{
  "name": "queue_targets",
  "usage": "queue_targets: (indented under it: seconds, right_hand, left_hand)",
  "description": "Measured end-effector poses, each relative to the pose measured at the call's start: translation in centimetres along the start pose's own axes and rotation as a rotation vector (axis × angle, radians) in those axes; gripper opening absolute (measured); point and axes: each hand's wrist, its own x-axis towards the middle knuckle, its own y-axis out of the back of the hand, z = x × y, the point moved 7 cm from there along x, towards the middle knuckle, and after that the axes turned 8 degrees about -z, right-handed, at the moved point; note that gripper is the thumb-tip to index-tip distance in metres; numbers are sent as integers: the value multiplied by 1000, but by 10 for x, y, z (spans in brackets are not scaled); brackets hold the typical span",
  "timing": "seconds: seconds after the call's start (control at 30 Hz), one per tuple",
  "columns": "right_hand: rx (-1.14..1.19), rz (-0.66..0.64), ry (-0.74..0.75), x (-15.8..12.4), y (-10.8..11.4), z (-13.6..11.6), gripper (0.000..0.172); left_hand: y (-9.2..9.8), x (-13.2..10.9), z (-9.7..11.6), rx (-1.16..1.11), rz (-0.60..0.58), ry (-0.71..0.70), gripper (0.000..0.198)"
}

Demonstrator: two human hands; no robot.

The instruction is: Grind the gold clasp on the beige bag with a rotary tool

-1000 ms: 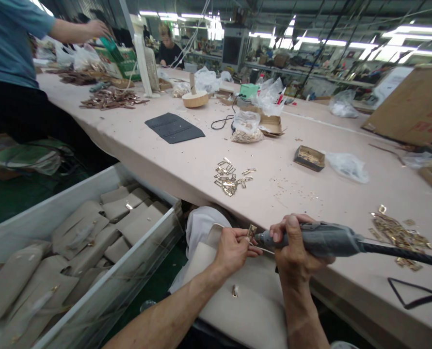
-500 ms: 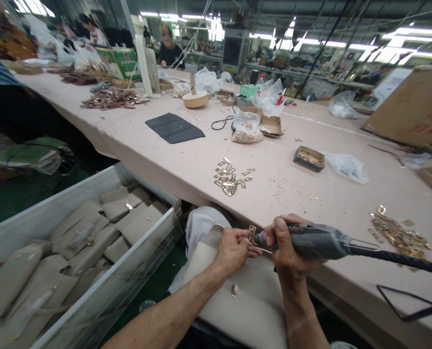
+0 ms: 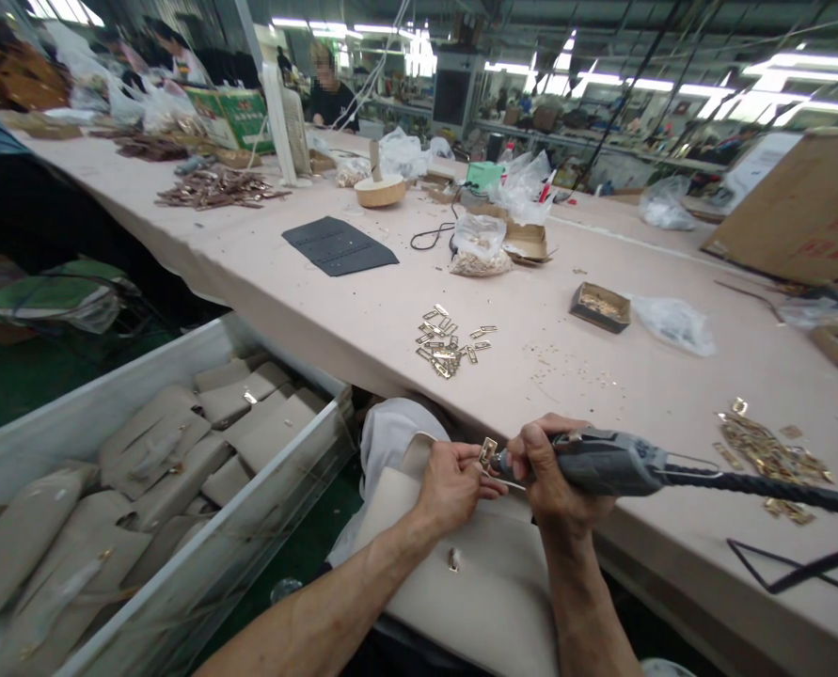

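A grey corded electric screwdriver lies in my right hand, its fingers wrapped round the front of the body. The tool's tip meets a small gold metal plate with an opening in it. My left hand pinches that plate at the flap edge of a beige bag, which rests on my lap. On the bag's front sits a small gold clasp, partly wrapped in something pale. My fingers hide how the plate meets the flap.
At left stands a white bin of beige bags. On the table lie gold frames, a heap of gold plates, a small box and a black sheet. The tool's cable trails right. A person is across the table.
The screwdriver's rear end and cable have shifted slightly left, with the right hand turning a little. The left hand and bag stay nearly in place.
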Motion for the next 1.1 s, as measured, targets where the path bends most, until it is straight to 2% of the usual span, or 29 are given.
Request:
queue_targets:
  seconds: [0.23, 0.67, 0.83, 0.9, 1.03, 1.1]
  right_hand:
    - [36, -8, -51, 1, -2, 2, 15]
    - [7, -85, -50, -4, -8, 9, 15]
    - [30, -175, -54, -5, -14, 4, 14]
    - [129, -122, -35, 3, 0, -9, 11]
    - [299, 118, -19, 26, 49, -35, 20]
    - [272, 181, -33, 33, 55, -37, 20]
  left_hand:
    - [2, -1, -3, -23, 7, -13, 21]
    - [5, -5, -8, -65, 21, -17, 23]
    - [5, -8, -4, -92, 32, -28, 24]
    - [6, -9, -1, -135, 35, -39, 29]
    - [10, -15, 4, -186, 62, -73, 42]
    - [10, -24, 7, -167, 94, -96, 42]
